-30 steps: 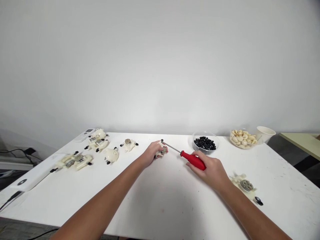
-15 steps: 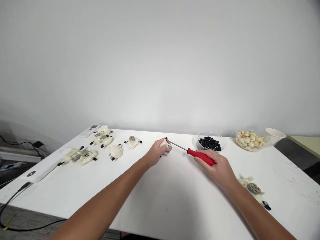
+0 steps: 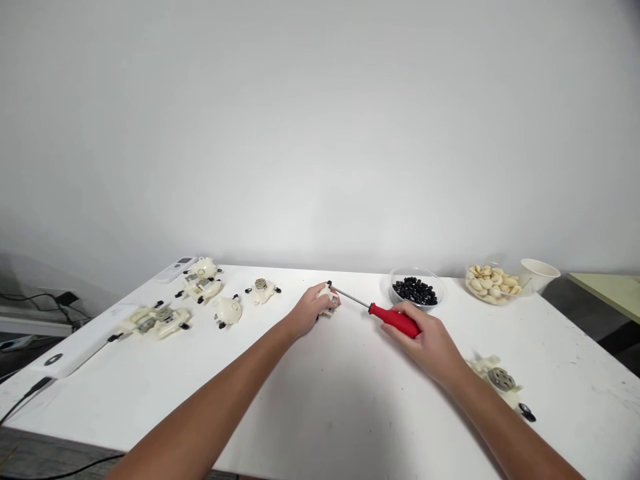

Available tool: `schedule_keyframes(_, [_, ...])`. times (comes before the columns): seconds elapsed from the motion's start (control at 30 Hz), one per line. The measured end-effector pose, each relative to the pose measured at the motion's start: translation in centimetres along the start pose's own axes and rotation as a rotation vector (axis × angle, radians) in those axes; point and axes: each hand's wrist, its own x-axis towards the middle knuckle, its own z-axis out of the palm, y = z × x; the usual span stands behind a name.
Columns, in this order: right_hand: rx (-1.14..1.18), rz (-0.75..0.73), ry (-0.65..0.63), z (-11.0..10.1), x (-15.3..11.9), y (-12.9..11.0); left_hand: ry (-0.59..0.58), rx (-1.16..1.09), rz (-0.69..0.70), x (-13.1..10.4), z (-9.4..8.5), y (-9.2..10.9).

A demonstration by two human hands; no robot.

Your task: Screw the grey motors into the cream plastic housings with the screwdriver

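Bowl (image 3: 424,307) just beyond red screwdriver (image 3: 385,316)

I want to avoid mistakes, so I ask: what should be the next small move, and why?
Probably a gentle push of the red-handled screwdriver toward the black piece on the cream part: the left hand grips that part, the right hand holds the screwdriver, its tip close to the black piece. Contact is too small to tell.

The handle (image 3: 397,322) is red, shaft (image 3: 351,296) grey, held part (image 3: 326,300) cream, table (image 3: 310,393) white; bits (image 3: 414,291) at the handle's one o'clock are black.
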Motion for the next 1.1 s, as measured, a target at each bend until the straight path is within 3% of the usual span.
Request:
schedule_keyframes(0.1, [-0.152,-0.099,0.11,-0.2,-0.1,0.3,0.0,-0.001,-0.015,0.1,0.1,-0.1])
schedule_keyframes(0.23, [-0.175,-0.152,0.095,-0.3,-0.4,0.6,-0.016,-0.018,-0.044,0.0,0.4,-0.1])
schedule_keyframes(0.3, [-0.093,-0.097,0.067,-0.3,-0.3,0.5,-0.011,-0.02,-0.024,-0.2,0.6,0.1])
schedule_keyframes(0.43, [0.199,0.162,-0.057,-0.3,0.2,0.1,0.006,-0.042,0.063,-0.7,0.8,1.3])
schedule_keyframes(0.53, [0.276,0.213,-0.09,-0.2,0.4,-0.1,0.004,-0.066,0.068,-0.8,0.8,1.4])
schedule_keyframes(0.67, [0.169,0.163,-0.002,-0.3,0.2,-0.1,0.021,-0.043,0.048,-0.3,0.8,0.1])
schedule_keyframes(0.77, [0.116,0.089,-0.011,-0.5,0.2,0.2,0.03,-0.027,0.032,0.0,0.6,-0.6])
schedule_keyframes(0.97, [-0.009,-0.178,0.112,-0.6,0.6,1.2,-0.002,-0.031,-0.034,0.2,0.0,0.0])
schedule_keyframes(1.1, [-0.023,-0.162,0.131,-0.4,0.2,0.9,0.004,-0.034,-0.072,0.4,-0.2,0.0])
